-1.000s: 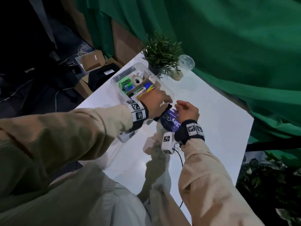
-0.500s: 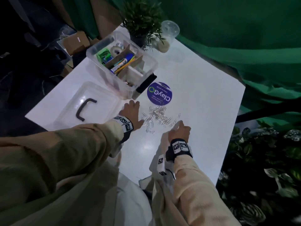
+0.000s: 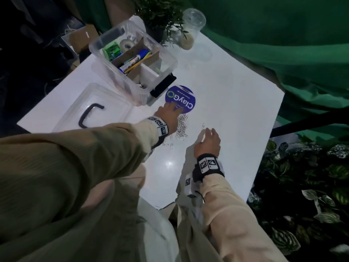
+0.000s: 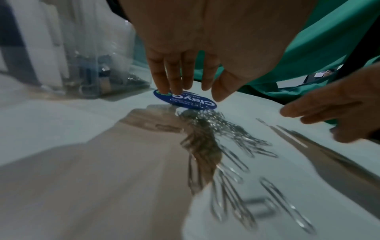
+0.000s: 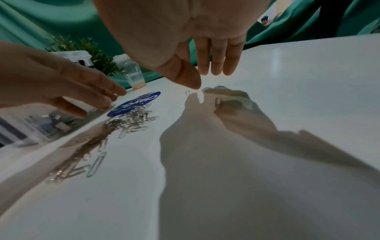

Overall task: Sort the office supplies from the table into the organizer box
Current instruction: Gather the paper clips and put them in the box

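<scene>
A clear organizer box [image 3: 171, 62] stands at the table's far left, holding markers, tape and a green item in cardboard compartments. A pile of silver paper clips [image 3: 181, 126] [image 4: 216, 129] [image 5: 131, 118] lies on the white table, just near of a round blue ClayGo sticker [image 3: 181, 99]. My left hand [image 3: 172, 110] [image 4: 197, 94] is flat, its straight fingertips touching the sticker's [image 4: 185, 100] near edge beside the pile. My right hand [image 3: 207, 132] [image 5: 205, 79] hovers open to the right, thumb tip by a stray paper clip [image 3: 203, 125] [image 5: 187, 92]. Neither hand holds anything.
The box's clear lid with a black handle [image 3: 90, 110] lies at the left. A black object [image 3: 163, 86] leans on the box's near right corner. A potted plant [image 3: 160, 17] and a clear jar [image 3: 190, 29] stand at the back. Leafy plants [image 3: 302, 186] sit below the table's right edge.
My left hand has slid forward from the pile's near left to the sticker, and the scattered clips now lie bunched beside it. My right hand has moved forward towards the stray clip.
</scene>
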Tool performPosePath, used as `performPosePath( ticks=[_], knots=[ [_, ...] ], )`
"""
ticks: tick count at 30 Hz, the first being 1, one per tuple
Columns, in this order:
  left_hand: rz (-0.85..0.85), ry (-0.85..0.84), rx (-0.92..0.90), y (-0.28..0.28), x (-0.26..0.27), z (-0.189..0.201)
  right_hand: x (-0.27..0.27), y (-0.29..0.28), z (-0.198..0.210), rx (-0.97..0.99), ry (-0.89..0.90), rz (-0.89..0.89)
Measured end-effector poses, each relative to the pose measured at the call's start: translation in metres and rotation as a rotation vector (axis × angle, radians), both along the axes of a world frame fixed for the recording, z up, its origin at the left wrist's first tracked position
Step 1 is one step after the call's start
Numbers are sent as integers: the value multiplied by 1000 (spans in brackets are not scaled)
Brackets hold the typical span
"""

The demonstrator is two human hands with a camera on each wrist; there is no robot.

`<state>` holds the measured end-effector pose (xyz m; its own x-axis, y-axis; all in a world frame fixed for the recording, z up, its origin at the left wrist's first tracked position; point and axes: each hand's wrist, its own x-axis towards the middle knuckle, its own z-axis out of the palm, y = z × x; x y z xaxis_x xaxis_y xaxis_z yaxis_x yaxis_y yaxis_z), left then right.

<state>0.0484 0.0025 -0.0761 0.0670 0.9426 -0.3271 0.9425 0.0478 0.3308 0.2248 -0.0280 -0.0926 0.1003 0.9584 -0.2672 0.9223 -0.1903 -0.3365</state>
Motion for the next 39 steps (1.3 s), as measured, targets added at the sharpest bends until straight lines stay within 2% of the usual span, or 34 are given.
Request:
performPosePath(
  ticks=[3,6,8,11,14,17,19,21,24,26,29,33,35,39],
  knots=[
    [-196,107,-102,23,0,-8,6,11,3,-137,-62,198],
    [-358,159,-94,20,-2,-15,-9,17,4,-221,-74,348],
    [-430,183,-82,8,-5,-20,-25,9,0,-202,-43,407],
    [-408,101,-24,-11,-11,-21,-44,-11,-6,-138,127,401],
    [-399,-22,159,-20,-18,-19,-39,-24,-6,-21,263,283],
    [-232,31,172,-6,-30,-24,-14,-32,-3,87,173,48],
    [-164,79,65,3,-34,-18,-1,-39,-1,31,67,-132],
    [-170,85,-28,7,-29,-13,0,-46,1,-53,-19,-206],
    [-165,63,-31,-4,-16,-12,-14,-52,5,-130,-68,-161],
    [-228,71,-37,-19,-11,-17,-30,-55,9,-204,-50,-100],
    [-307,61,-66,-40,-13,-23,-49,-60,12,-270,-66,64],
    [-147,-40,94,-63,-30,-24,-58,-56,9,-287,-243,275],
    [-73,5,99,-75,-38,-26,-57,-54,10,-308,-298,305],
    [30,128,26,-89,-40,-27,-62,-57,6,-286,-215,307]
  ],
)
